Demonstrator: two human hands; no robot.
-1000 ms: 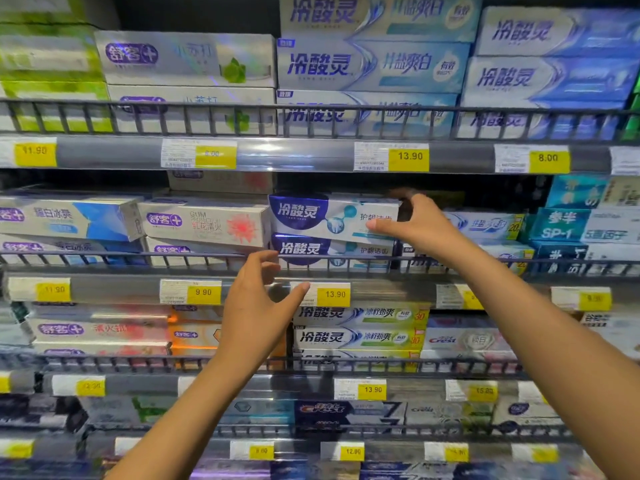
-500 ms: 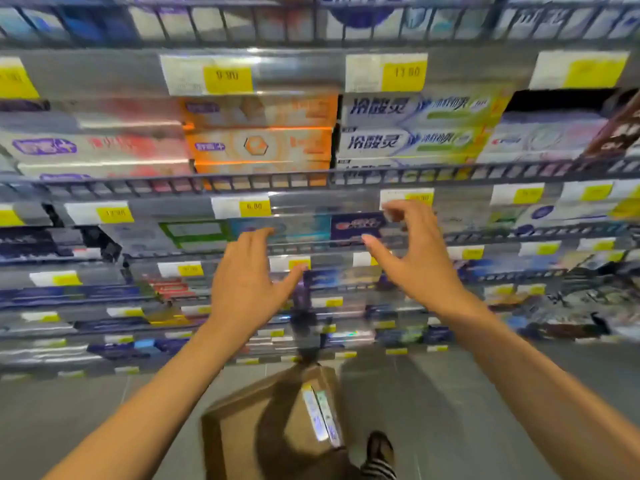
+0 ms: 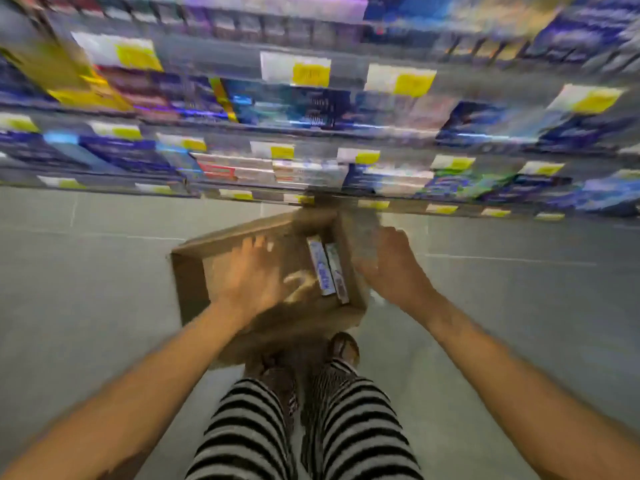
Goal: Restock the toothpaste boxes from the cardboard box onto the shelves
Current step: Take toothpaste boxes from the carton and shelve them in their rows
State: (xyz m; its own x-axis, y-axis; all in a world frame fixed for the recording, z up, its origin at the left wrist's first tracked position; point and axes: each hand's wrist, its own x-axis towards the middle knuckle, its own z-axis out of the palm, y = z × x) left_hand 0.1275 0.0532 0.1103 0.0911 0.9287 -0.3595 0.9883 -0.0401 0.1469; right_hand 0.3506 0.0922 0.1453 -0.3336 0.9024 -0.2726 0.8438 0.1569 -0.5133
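Observation:
An open cardboard box [image 3: 188, 282] sits on the floor below me. Two toothpaste boxes [image 3: 327, 270], white and blue, lie side by side along its right inner wall. My left hand [image 3: 249, 275] hovers over the box's middle, fingers spread, holding nothing. My right hand [image 3: 393, 268] is above the box's right wall, fingers apart and empty. The whole view is motion-blurred. Stocked shelves [image 3: 311, 133] with toothpaste boxes fill the upper half.
Yellow price tags [image 3: 310, 74] line the shelf edges. Grey tiled floor [image 3: 86, 271] spreads on both sides of the cardboard box. My legs in striped trousers [image 3: 311, 427] and a shoe [image 3: 343, 348] stand just behind the box.
My view has swung down from the middle shelves to the floor. Both hands left the shelf and dropped toward the cardboard box, empty.

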